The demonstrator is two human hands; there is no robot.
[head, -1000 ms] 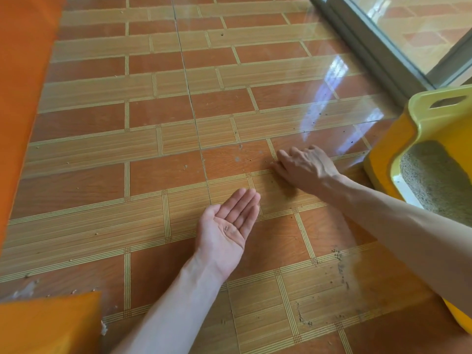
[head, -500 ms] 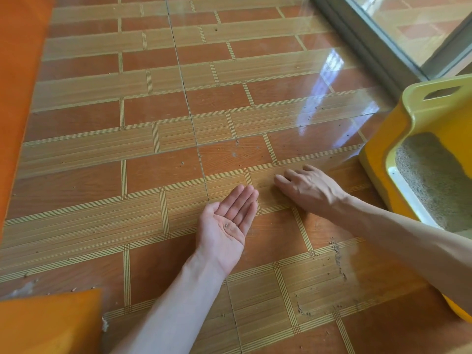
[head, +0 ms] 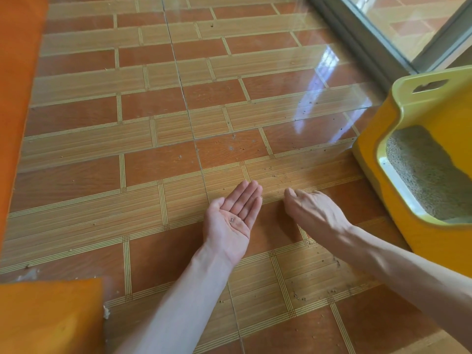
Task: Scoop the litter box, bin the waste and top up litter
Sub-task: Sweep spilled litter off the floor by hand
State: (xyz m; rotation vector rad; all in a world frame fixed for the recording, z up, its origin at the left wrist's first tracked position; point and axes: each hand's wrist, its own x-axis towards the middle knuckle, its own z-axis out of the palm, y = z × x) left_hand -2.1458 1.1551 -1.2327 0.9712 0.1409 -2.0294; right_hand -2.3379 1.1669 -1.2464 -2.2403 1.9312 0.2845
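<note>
A yellow litter box [head: 398, 103] stands on the floor at the right edge, with grey-beige litter [head: 424, 175] inside. My left hand [head: 233, 221] rests palm up on the tiled floor, fingers together, with a few dark litter grains [head: 233, 221] in the palm. My right hand [head: 310, 208] lies palm down on the floor just to its right, fingers curled against the tiles, between the left hand and the box. Scattered litter grains [head: 278, 172] dot the tiles beyond both hands and nearer to me [head: 298, 297].
An orange wall or panel [head: 18, 85] runs down the left edge, and an orange surface [head: 48, 315] fills the lower left corner. A grey-framed glass door [head: 413, 24] sits at the top right, behind the box.
My right hand has slid back along the floor toward me and toward my left hand, curling its fingers. My left hand has stayed palm up in place.
</note>
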